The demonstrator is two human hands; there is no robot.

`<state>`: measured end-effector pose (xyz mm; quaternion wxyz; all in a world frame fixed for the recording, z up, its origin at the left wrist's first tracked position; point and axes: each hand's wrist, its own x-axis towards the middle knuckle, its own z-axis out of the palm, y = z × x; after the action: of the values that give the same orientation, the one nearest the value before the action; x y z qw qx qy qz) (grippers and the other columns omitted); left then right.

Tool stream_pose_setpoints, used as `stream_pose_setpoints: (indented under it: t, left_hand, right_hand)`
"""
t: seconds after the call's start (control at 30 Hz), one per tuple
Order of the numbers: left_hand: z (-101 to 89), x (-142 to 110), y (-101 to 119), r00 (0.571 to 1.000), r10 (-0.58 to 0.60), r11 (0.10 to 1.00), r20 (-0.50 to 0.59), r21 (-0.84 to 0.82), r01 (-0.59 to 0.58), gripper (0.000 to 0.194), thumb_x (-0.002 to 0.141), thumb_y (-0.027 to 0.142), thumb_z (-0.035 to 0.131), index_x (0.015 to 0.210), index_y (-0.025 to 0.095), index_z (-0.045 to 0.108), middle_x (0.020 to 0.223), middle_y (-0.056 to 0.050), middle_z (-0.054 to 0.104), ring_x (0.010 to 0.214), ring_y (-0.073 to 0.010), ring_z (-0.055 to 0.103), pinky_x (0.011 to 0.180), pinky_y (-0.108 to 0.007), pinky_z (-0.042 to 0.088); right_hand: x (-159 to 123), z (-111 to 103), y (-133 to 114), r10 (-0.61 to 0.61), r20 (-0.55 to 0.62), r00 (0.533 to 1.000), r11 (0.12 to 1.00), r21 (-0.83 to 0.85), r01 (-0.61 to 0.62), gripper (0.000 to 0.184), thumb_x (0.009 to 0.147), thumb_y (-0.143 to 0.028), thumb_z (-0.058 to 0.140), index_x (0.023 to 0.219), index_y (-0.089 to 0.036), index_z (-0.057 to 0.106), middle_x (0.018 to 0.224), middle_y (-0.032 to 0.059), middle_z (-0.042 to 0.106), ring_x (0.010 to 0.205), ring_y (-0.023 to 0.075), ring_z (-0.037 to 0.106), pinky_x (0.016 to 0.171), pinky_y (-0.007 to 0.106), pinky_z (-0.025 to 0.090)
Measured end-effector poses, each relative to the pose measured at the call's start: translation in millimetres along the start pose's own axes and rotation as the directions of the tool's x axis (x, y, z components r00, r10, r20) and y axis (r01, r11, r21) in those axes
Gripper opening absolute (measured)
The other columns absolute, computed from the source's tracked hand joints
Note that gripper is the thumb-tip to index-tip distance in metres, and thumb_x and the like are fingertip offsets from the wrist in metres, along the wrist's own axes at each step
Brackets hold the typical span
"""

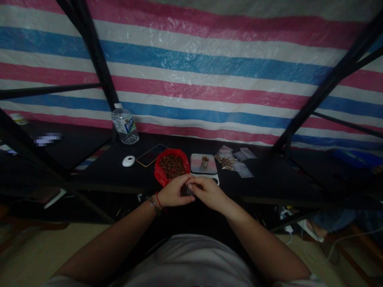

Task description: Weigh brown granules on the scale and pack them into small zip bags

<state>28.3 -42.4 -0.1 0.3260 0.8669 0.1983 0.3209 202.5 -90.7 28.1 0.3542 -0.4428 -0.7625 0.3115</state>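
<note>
The left hand (173, 192) and right hand (211, 193) met at the near edge of the table (263, 171), fingertips nearly together, thumbs and fingers curled in on a small see-through thing (186, 191), too dim to name. The left hand held it from 1 side, the right pinched it at the other. Just beyond lay a red bag (158, 171), open, filled with brown bits (172, 164); right of it, a scale (196, 162) bore 1 metal cup (205, 161). Small clear packets (245, 170) lay farther right, some with bits inside. To the left were a phone (152, 156), a white mouse-shaped object (128, 161) and, behind, an upright bottle (125, 126).
</note>
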Motion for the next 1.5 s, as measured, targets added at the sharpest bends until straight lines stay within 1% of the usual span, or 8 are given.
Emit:
stream_pose_setpoints:
  t: [0.17, 0.3, 0.4, 0.53, 0.8, 0.97, 1.1, 1.5]
  left_hand:
    - [6.1, -1.3, -14.4, 0.986, -0.110, 0.984, -0.125, -0.155, 0.091, 0.044, 0.081, 0.045, 0.058, 0.113, 0.016, 0.048, 0.095, -0.006, 0.059, 0.084, -0.0182, 0.057, 0.078, -0.031, 0.046]
    - [5.9, -0.2, -24.8, 0.961, -0.180, 0.961, -0.212, -0.244, 0.126, 0.044, 0.082, 0.046, 0.058, 0.113, 0.016, 0.047, 0.096, -0.007, 0.060, 0.087, -0.0186, 0.058, 0.080, -0.032, 0.046]
    - [4.5, 1.3, -24.2, 0.935, -0.215, 0.958, -0.281, -0.245, 0.146, 0.043, 0.081, 0.044, 0.059, 0.112, 0.017, 0.049, 0.100, -0.008, 0.061, 0.093, -0.0200, 0.058, 0.085, -0.034, 0.045]
    - [4.1, 3.0, -19.1, 0.913, -0.232, 0.962, -0.337, -0.220, 0.163, 0.045, 0.079, 0.043, 0.063, 0.113, 0.016, 0.051, 0.101, -0.008, 0.063, 0.094, -0.0205, 0.060, 0.087, -0.035, 0.046]
    - [3.9, 4.4, -22.4, 0.893, -0.260, 0.957, -0.367, -0.218, 0.189, 0.051, 0.077, 0.042, 0.065, 0.118, 0.014, 0.054, 0.104, -0.010, 0.066, 0.094, -0.0223, 0.063, 0.087, -0.038, 0.049]
    - [-0.3, 5.0, -18.4, 0.885, -0.255, 0.967, -0.388, -0.080, 0.244, 0.053, 0.075, 0.040, 0.068, 0.119, 0.014, 0.055, 0.110, -0.011, 0.065, 0.098, -0.0235, 0.063, 0.091, -0.038, 0.049]
    - [-1.6, 4.2, -15.7, 0.895, -0.229, 0.968, -0.384, 0.010, 0.252, 0.054, 0.074, 0.040, 0.069, 0.120, 0.014, 0.056, 0.113, -0.012, 0.065, 0.101, -0.0246, 0.063, 0.092, -0.039, 0.048]
    - [-4.4, 0.0, -10.9, 0.971, -0.069, 0.941, -0.230, 0.308, 0.139, 0.049, 0.081, 0.041, 0.062, 0.123, 0.017, 0.057, 0.114, -0.011, 0.065, 0.104, -0.0252, 0.061, 0.093, -0.039, 0.046]
  right_hand:
    - [17.5, -23.6, 34.8, 0.055, -0.270, 0.961, 0.998, 0.033, -0.048, 0.027, 0.090, -0.033, 0.046, 0.105, -0.022, 0.066, 0.098, 0.0052, 0.067, 0.087, 0.0185, 0.062, 0.075, 0.032, 0.050]
    - [39.9, -48.9, 78.0, -0.036, -0.497, 0.867, 0.951, -0.283, -0.123, 0.049, 0.074, -0.033, 0.066, 0.120, -0.017, 0.059, 0.121, 0.0132, 0.059, 0.115, 0.0267, 0.053, 0.099, 0.044, 0.041]
    - [52.7, -54.2, 104.1, 0.000, -0.467, 0.884, 0.895, -0.394, -0.208, 0.056, 0.067, -0.033, 0.072, 0.119, -0.016, 0.060, 0.121, 0.0145, 0.060, 0.116, 0.0284, 0.052, 0.101, 0.046, 0.038]
    - [61.2, -50.7, 119.9, 0.053, -0.403, 0.914, 0.883, -0.408, -0.231, 0.038, 0.069, -0.030, 0.071, 0.104, -0.016, 0.066, 0.108, 0.0119, 0.066, 0.104, 0.0255, 0.060, 0.094, 0.041, 0.044]
    - [60.2, -40.8, 95.0, 0.127, -0.454, 0.882, 0.952, -0.194, -0.237, 0.037, 0.068, -0.026, 0.071, 0.103, -0.018, 0.066, 0.103, 0.0075, 0.069, 0.098, 0.0223, 0.063, 0.093, 0.041, 0.047]
    - [45.1, -25.2, 51.1, 0.047, -0.309, 0.950, 0.997, 0.073, -0.026, 0.040, 0.072, -0.026, 0.068, 0.111, -0.019, 0.063, 0.112, 0.0087, 0.065, 0.100, 0.0198, 0.063, 0.089, 0.037, 0.051]
    - [31.1, -18.1, 21.8, 0.021, -0.230, 0.973, 0.980, 0.196, 0.025, 0.048, 0.071, -0.024, 0.068, 0.118, -0.021, 0.058, 0.117, 0.0087, 0.061, 0.099, 0.0187, 0.063, 0.083, 0.033, 0.054]
    - [14.7, -16.4, 25.8, 0.059, -0.178, 0.982, 0.993, 0.112, -0.040, 0.034, 0.069, -0.020, 0.071, 0.102, -0.018, 0.062, 0.100, 0.0053, 0.066, 0.091, 0.0179, 0.064, 0.082, 0.034, 0.053]
